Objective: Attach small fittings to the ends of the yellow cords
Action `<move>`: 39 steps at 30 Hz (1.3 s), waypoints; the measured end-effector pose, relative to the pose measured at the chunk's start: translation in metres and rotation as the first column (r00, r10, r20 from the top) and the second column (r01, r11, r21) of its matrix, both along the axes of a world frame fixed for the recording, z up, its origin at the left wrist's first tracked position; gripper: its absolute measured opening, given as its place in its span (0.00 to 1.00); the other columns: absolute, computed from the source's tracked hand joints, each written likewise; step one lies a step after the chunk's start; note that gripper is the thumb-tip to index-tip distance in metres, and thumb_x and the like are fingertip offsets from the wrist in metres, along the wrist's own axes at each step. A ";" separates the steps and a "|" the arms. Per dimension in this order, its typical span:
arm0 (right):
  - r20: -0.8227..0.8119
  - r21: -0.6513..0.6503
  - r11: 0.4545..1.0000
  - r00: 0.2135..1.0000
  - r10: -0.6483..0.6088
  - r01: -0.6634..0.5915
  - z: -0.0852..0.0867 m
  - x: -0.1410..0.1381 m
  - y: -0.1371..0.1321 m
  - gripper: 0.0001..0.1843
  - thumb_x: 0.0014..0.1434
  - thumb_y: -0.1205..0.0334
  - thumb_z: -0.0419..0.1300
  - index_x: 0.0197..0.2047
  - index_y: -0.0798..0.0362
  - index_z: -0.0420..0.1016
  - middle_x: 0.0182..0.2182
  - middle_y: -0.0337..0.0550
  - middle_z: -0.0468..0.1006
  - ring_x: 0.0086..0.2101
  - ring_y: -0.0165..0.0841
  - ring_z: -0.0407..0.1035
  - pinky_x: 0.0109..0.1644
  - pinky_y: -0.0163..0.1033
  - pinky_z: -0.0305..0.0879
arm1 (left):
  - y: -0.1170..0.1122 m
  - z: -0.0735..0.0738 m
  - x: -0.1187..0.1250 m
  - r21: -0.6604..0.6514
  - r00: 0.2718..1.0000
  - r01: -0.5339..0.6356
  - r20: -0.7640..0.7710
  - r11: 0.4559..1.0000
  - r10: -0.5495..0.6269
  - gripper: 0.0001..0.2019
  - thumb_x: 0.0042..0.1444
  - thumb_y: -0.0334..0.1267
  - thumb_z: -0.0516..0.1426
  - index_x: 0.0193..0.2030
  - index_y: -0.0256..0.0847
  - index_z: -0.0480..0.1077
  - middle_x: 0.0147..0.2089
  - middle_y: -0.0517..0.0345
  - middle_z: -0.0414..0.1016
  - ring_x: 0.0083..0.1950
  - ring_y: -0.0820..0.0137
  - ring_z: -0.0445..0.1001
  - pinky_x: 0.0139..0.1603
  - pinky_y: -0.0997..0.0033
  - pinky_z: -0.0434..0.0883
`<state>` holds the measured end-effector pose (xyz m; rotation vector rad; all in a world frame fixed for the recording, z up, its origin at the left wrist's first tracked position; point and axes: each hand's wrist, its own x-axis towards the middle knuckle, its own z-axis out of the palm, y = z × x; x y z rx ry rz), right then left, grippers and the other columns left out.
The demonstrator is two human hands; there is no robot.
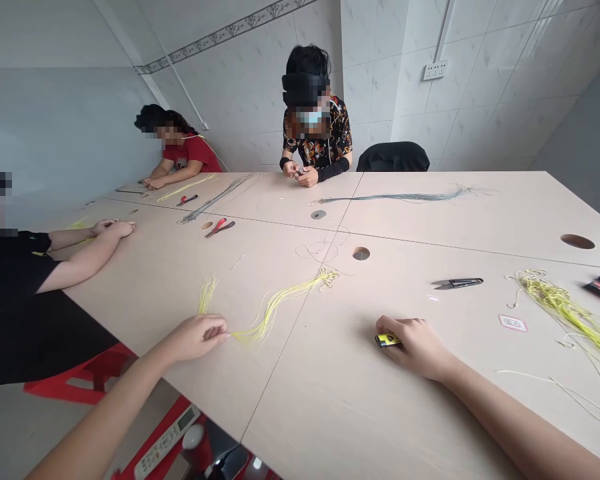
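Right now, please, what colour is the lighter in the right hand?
The lighter shows yellow and black outside the right hand, in the head view.

The left grip (195,338) pinches a bundle of yellow strands (269,316) while the right grip (420,347) holds a yellow-and-black lighter (387,340).

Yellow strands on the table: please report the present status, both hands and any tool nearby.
Left hand pinching yellow strands. Right hand gripping what looks like a lighter. Black snips on the table beyond right hand, untouched.
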<state>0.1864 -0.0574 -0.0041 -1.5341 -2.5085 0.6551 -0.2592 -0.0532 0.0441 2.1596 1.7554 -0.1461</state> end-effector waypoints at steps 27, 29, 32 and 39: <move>-0.019 -0.001 1.000 1.000 -0.001 0.001 -0.003 0.001 0.000 0.11 0.51 0.69 0.51 0.38 0.50 0.67 0.30 0.38 0.76 0.28 0.30 0.65 0.31 0.34 0.46 | 0.105 -0.033 0.174 0.306 0.986 -0.120 0.151 0.944 0.077 0.05 0.56 0.34 0.53 0.35 0.42 0.70 0.40 0.58 0.78 0.41 0.68 0.75 0.37 0.71 0.66; -0.022 -0.006 1.000 1.000 -0.002 0.002 -0.003 0.000 0.000 0.10 0.51 0.69 0.52 0.38 0.50 0.67 0.30 0.38 0.76 0.27 0.30 0.65 0.31 0.34 0.46 | 0.110 -0.035 0.170 0.272 0.979 -0.158 0.170 0.949 0.114 0.05 0.57 0.38 0.54 0.33 0.41 0.70 0.37 0.57 0.78 0.39 0.67 0.75 0.36 0.72 0.65; -0.025 -0.008 1.000 1.000 -0.004 0.004 -0.003 0.000 0.001 0.10 0.51 0.68 0.52 0.38 0.50 0.67 0.30 0.38 0.76 0.27 0.30 0.64 0.31 0.34 0.45 | 0.116 -0.036 0.161 0.219 0.967 -0.175 0.221 0.960 0.125 0.07 0.57 0.40 0.55 0.32 0.41 0.71 0.37 0.58 0.78 0.38 0.69 0.75 0.36 0.73 0.66; -0.027 0.003 1.000 1.000 -0.004 0.005 -0.004 0.000 0.000 0.09 0.52 0.67 0.52 0.38 0.50 0.67 0.30 0.38 0.77 0.27 0.30 0.65 0.31 0.35 0.46 | 0.121 -0.026 0.148 0.252 0.970 -0.242 0.044 0.937 0.238 0.07 0.55 0.41 0.55 0.33 0.43 0.72 0.39 0.57 0.79 0.38 0.66 0.75 0.33 0.72 0.64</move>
